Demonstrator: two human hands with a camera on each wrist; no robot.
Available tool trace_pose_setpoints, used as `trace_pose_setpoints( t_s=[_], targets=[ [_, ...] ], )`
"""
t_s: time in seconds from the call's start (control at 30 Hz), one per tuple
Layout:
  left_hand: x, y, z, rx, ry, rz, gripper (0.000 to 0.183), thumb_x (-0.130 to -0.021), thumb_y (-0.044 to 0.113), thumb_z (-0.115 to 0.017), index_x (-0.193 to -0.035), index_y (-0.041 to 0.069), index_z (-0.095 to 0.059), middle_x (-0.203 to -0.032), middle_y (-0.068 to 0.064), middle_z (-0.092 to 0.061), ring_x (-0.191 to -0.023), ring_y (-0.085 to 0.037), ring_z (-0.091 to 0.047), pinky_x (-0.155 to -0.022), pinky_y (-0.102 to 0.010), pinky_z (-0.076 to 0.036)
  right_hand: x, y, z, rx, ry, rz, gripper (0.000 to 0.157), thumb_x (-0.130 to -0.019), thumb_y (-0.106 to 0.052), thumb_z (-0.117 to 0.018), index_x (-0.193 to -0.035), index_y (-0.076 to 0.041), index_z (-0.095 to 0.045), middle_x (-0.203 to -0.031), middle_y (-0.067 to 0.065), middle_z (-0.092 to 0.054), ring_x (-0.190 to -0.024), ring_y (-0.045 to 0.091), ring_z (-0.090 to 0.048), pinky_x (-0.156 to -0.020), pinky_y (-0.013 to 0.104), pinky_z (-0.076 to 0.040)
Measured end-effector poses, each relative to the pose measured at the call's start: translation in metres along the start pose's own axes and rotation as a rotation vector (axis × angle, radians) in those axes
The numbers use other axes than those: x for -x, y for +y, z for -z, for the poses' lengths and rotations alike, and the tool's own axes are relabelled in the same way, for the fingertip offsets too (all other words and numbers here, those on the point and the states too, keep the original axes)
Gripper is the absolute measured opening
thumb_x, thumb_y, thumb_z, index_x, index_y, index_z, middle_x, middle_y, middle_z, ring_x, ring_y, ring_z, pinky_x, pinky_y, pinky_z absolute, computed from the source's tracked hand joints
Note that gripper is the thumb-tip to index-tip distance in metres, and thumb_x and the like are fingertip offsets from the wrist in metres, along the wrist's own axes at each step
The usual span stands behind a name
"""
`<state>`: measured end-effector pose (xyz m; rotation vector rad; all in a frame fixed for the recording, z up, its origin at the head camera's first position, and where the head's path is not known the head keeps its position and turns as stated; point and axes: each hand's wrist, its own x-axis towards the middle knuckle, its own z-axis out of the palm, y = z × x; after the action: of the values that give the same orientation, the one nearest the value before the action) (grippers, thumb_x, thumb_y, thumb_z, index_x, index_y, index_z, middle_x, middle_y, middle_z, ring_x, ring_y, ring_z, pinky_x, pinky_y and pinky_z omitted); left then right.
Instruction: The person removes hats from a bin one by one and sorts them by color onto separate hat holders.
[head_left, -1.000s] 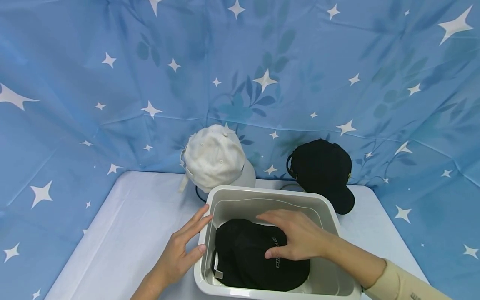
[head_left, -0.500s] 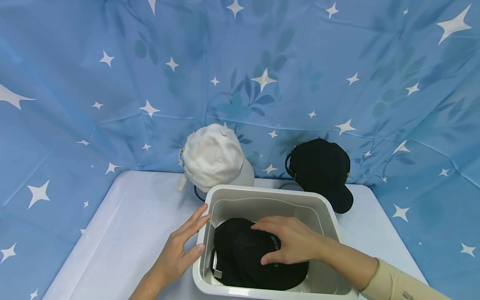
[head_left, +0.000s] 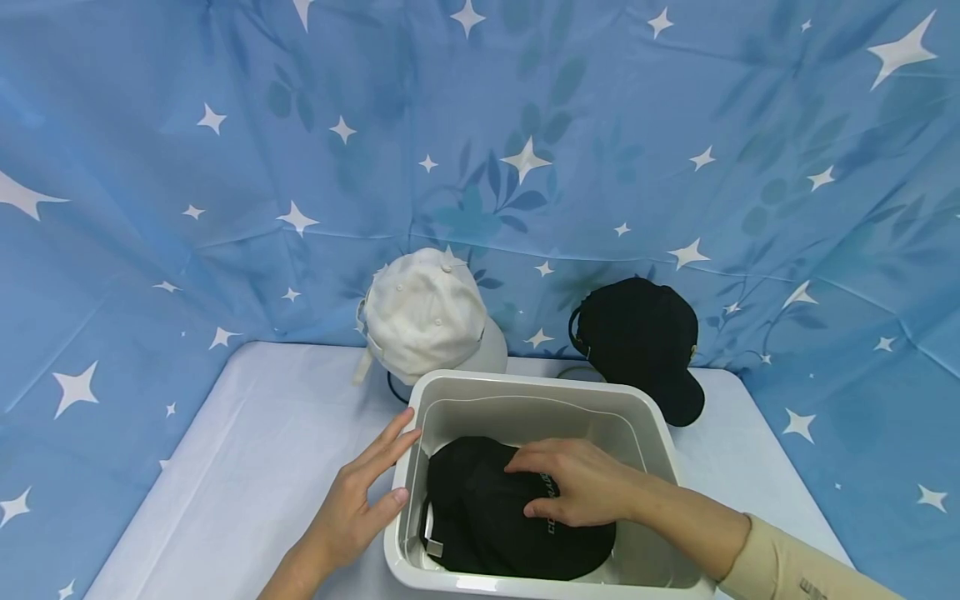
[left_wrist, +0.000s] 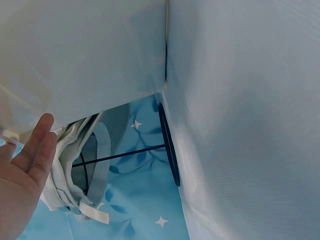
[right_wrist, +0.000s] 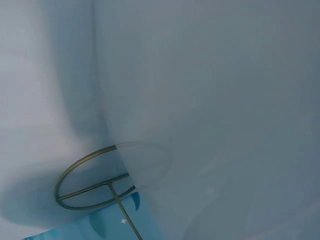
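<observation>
A black cap with pale lettering on its front lies in a light grey plastic bin. Over the cap's lettered side is my right hand, reaching down inside the bin. Its thumb and fingers are bent and apart, with no fold of cloth visibly pinched between them; whether the tips touch the cap is hard to tell. My left hand rests its extended fingers at the bin's left rim, with the thumb apart. Part of that left hand also shows in the left wrist view. The right wrist view shows no hand.
Behind the bin, a white cap sits on a stand at left. A black cap sits behind the bin's right corner. A round wire base shows in the right wrist view. A starry blue cloth hangs behind the white-covered table.
My right hand has lowered slightly over the cap, and the gap between its thumb and fingertips has narrowed. My left hand stays at the rim. The cap in the bin has not visibly moved.
</observation>
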<state>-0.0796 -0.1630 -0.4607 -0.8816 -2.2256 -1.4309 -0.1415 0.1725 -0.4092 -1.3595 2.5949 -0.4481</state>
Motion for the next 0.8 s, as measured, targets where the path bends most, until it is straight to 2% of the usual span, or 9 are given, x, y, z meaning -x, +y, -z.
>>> trace_pose_setpoints(
  t_s=[0.4,0.6,0.8],
  targets=[
    [0.0013,-0.0006,-0.0003,0.005,0.000,0.006,0.065,-0.090,0.002,-0.061,-0.154,0.009,-0.052,-0.166,-0.016,-0.037,-0.151,-0.025,-0.041,-0.116,-0.021,-0.035,-0.0015,0.0019,-0.0005,-0.037,-0.024,0.028,0.036,-0.092,-0.023,-0.082,-0.127,-0.017,-0.074,-0.125,-0.005,-0.073,-0.114,0.011,-0.069,-0.097,0.036,-0.057],
    [0.0009,-0.0005,0.0001,-0.007,0.002,0.001,0.065,-0.090,0.002,-0.061,-0.154,0.008,-0.052,-0.166,-0.016,-0.038,-0.150,-0.025,-0.042,-0.116,-0.020,-0.035,-0.0023,0.0020,0.0015,-0.105,-0.037,0.048,0.028,-0.094,-0.009,-0.078,-0.121,-0.015,-0.076,-0.118,-0.006,-0.074,-0.108,0.008,-0.070,-0.094,0.029,-0.058],
    [-0.0003,-0.0002,0.0000,-0.006,0.004,-0.007,0.064,-0.090,0.002,-0.061,-0.153,0.006,-0.053,-0.166,-0.017,-0.038,-0.150,-0.025,-0.042,-0.116,-0.021,-0.035,-0.0026,0.0030,0.0021,-0.152,-0.018,0.078,0.028,-0.092,0.002,-0.074,-0.116,-0.012,-0.077,-0.112,-0.005,-0.076,-0.100,0.003,-0.069,-0.086,0.023,-0.058]
  ],
)
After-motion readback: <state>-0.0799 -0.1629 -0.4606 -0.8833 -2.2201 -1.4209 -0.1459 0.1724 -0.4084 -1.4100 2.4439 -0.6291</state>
